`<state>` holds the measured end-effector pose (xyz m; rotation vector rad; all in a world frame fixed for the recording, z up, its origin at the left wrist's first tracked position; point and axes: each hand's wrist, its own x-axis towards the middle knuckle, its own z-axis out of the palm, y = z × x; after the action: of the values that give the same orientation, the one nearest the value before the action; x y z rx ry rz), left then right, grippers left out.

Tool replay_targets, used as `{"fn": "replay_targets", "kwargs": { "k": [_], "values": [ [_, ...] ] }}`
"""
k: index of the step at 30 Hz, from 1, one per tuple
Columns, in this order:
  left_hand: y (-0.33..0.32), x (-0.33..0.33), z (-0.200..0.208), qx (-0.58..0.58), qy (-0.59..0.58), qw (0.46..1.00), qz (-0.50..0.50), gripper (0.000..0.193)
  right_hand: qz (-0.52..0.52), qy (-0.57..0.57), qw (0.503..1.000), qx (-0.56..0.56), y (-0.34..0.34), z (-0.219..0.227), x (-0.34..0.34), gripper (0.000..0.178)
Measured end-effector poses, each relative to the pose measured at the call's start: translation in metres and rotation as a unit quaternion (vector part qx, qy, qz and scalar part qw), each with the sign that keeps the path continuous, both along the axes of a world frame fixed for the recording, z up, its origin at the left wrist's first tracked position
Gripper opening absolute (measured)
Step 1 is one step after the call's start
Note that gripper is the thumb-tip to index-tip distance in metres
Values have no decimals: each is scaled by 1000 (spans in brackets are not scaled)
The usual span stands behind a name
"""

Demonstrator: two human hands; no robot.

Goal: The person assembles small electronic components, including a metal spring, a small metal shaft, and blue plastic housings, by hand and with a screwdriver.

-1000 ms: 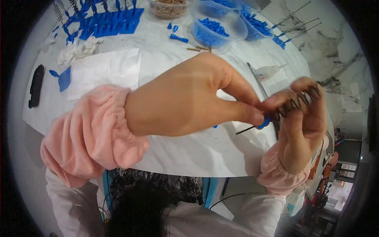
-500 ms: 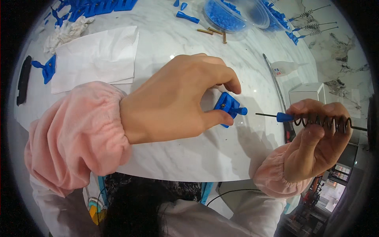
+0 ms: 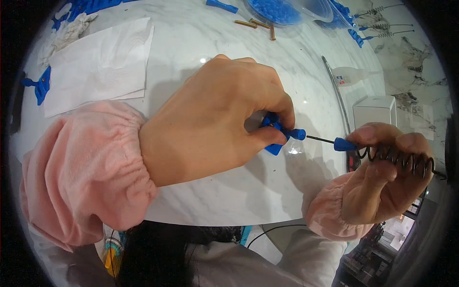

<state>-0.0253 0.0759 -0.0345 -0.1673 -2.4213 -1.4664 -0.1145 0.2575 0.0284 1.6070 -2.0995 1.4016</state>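
My left hand (image 3: pixel 215 115) pinches a small blue plastic part (image 3: pixel 274 149) between thumb and index finger, just over the marble-patterned table. A round stem juts from this part to the right; the fingers hide some of its body. In my right hand (image 3: pixel 382 177) is a black coil spring (image 3: pixel 406 160), gripped between thumb and fingers. A blue cone (image 3: pixel 343 144) sits at the spring's left end, and a thin straight black wire runs out of it. The wire's tip is right at the stem's end; whether it has entered cannot be seen.
Brass-coloured pins (image 3: pixel 259 23) and a blue handle-shaped piece (image 3: pixel 222 5) lie at the back, near a tub of blue pieces (image 3: pixel 272 12). Folded white paper (image 3: pixel 98 67) is at left. A small bottle (image 3: pixel 349 76), white box (image 3: pixel 375 112) and thin metal rod (image 3: pixel 337 91) stand right.
My left thumb and index finger have closed on the blue part. The gap between its stem and the wire's tip has shrunk to almost nothing. The whole view has shifted slightly.
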Motion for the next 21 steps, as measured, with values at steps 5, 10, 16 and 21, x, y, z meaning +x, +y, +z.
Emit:
{"fn": "replay_targets", "kwargs": {
  "k": [5, 10, 16, 21],
  "values": [
    [2, 0, -5, 5, 24, 1000, 12, 20, 38, 8, 999, 9, 2, -1, -5, 31],
    [2, 0, -6, 4, 24, 1000, 10, 20, 56, -5, 998, 14, 2, 0, -7, 30],
    [2, 1, -6, 16, 19, 1000, 10, 21, 43, -2, 999, 21, 2, 0, -6, 28],
    [3, 0, -5, 14, 9, 1000, 11, 21, 41, 6, 999, 34, 2, 1, -6, 29]
  ]
}}
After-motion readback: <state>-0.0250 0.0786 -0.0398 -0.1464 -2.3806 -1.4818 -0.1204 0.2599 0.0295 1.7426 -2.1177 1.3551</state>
